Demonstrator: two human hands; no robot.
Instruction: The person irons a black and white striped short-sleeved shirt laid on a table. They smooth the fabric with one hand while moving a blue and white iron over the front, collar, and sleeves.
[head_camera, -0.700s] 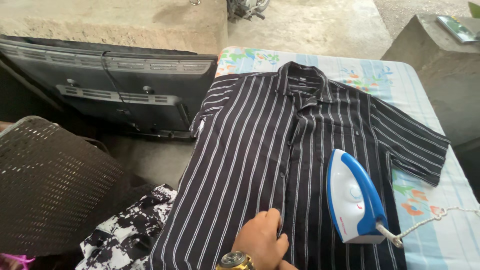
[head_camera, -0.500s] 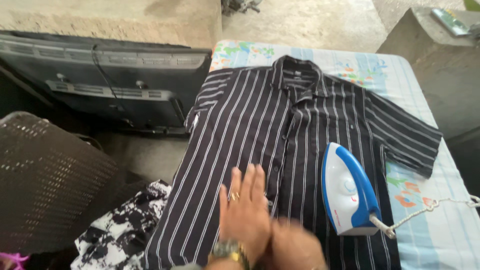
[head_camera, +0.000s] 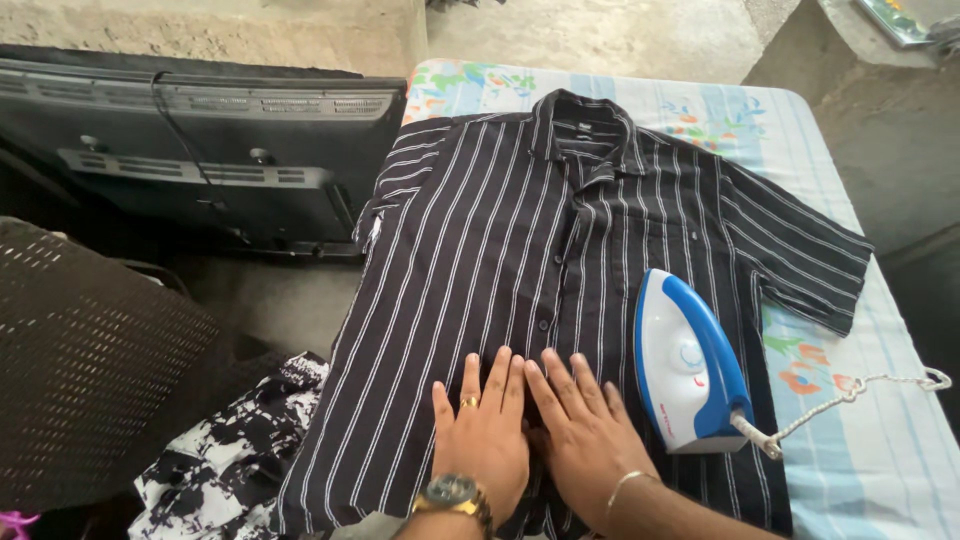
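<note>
Striped shirt (head_camera: 520, 250), one, lies spread on the floral-covered table (head_camera: 850, 440); left hand (head_camera: 482, 437) and right hand (head_camera: 583, 432), both open and flat, press its lower front; one blue-white iron (head_camera: 688, 365) rests at their 3 o'clock.

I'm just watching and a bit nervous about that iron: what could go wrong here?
The iron lies flat on the striped shirt with no hand on it; if it is hot, it may scorch the cloth. The right hand presses flat close beside it and could brush it. The iron's cord trails to the table edge, so a snag might drag the iron.
</note>
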